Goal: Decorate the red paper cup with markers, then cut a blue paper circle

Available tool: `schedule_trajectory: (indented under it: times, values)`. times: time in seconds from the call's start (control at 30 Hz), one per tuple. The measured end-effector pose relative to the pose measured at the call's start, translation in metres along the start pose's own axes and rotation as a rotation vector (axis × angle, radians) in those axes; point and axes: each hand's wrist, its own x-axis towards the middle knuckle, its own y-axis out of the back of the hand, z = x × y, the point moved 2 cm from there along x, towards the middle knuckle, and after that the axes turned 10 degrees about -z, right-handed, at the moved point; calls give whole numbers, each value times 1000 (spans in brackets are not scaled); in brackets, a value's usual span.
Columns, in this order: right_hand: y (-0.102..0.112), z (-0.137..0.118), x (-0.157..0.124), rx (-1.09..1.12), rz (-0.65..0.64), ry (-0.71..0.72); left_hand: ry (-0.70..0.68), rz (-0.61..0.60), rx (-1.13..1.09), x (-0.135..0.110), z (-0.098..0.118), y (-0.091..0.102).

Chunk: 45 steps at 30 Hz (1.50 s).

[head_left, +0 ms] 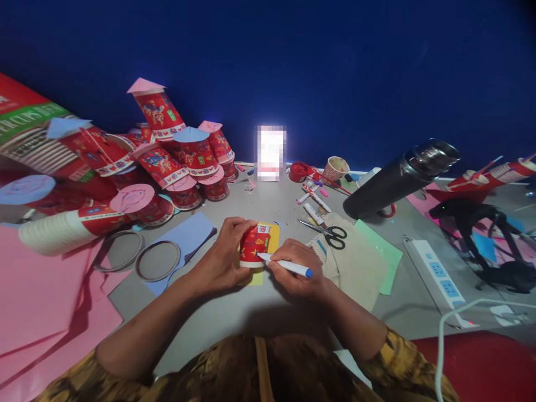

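A red printed paper cup [253, 245] is gripped by my left hand [228, 250], its fingers wrapped round the left side. Behind and under the cup, yellow paper [273, 237] shows. My right hand [298, 269] is closed on a white marker [288, 266] with a blue end, its tip pointing at the cup's front. Whether the tip touches the cup I cannot tell. Black-handled scissors [335, 237] lie right of my right hand, on a beige cloth-like piece [355, 262].
Decorated red cups [195, 156] with paper tops are piled at the left. Two grey tape rings [158, 261] lie on blue paper [195, 234]. A dark flask [389, 181] and a power strip [439, 282] stand at the right. Several markers [312, 195] lie beyond my hands.
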Motion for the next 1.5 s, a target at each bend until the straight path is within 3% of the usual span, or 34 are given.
schedule_trajectory:
  times: [0.33,1.5]
  values:
    - [1,2,0,-4,2,14,-48,-7,-42,1,1,-2]
    - [9,1,1,-28,49,-4,26,-12,-110,2,-1,3]
